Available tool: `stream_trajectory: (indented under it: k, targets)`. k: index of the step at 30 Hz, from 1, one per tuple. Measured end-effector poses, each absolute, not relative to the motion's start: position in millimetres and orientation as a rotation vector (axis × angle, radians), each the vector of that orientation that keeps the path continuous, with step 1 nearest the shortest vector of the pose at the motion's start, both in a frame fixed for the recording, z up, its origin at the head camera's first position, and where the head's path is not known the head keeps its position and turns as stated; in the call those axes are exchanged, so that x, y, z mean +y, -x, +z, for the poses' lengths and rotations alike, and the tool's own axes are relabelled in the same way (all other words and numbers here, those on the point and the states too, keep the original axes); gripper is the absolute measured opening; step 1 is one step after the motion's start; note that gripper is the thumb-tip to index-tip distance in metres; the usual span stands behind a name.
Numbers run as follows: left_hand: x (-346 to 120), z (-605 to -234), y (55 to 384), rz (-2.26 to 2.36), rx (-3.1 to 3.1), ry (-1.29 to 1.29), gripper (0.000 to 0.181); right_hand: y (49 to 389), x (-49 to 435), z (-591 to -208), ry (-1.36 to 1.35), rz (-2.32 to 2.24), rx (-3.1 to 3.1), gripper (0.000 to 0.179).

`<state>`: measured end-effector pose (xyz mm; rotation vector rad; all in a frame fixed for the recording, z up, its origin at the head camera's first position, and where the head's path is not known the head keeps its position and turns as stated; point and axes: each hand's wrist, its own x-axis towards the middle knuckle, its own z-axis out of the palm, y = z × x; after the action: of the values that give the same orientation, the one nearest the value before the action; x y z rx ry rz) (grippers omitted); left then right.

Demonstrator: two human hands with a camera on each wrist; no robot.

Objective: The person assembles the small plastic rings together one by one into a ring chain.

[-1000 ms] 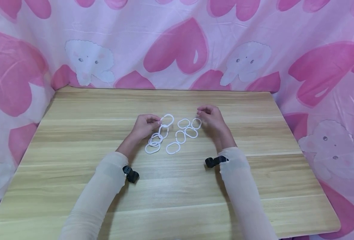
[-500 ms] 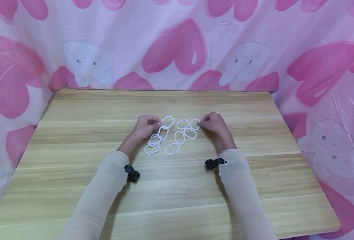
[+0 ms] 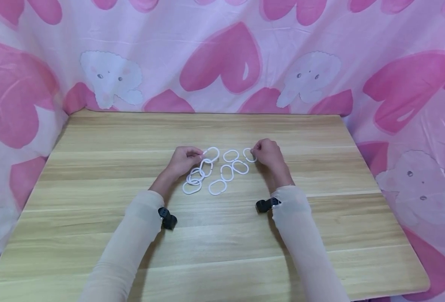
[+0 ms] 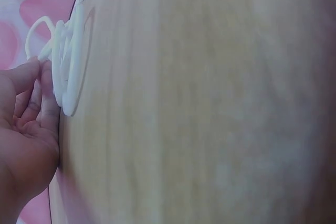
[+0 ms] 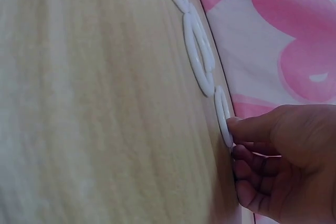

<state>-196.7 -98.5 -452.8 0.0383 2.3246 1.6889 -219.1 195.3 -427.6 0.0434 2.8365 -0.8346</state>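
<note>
Several white plastic oval links lie on the wooden table. On the left, some are joined in a chain (image 3: 201, 180). My left hand (image 3: 182, 161) pinches the chain's far end link (image 3: 218, 153) between thumb and fingers, and that link is raised in the left wrist view, where the chain links (image 4: 75, 72) overlap. To the right, my right hand (image 3: 270, 154) pinches a single link (image 5: 219, 115) between thumb and index finger, its other fingers curled. That link looks slightly apart from the neighbouring loose links (image 3: 233, 170). Fingertips partly cover both held links.
The wooden table (image 3: 222, 247) extends on all sides of the links. A pink heart-patterned curtain (image 3: 222, 54) hangs along its back and sides. A small black camera (image 3: 167, 219) sits on the left wrist, and another black camera (image 3: 266, 204) on the right.
My right hand has come down to the rightmost link, taken hold of it and drawn it a little to the right. The left hand stays nearly still on the chain.
</note>
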Motion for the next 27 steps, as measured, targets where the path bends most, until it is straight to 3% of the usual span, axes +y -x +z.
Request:
stream_trajectory:
  k: [14, 27]
  targets:
    - [-99.5, -453.2, 195.2, 1.688, 2.329, -0.051, 0.020, 220.2, 188.8, -426.1, -0.062, -0.664, 2.871, 0.026]
    - [-97.7, -452.4, 198.1, 1.684, 2.308, -0.050, 0.022, 225.2, 175.6, -419.5, 0.211, -1.439, 2.707, 0.026]
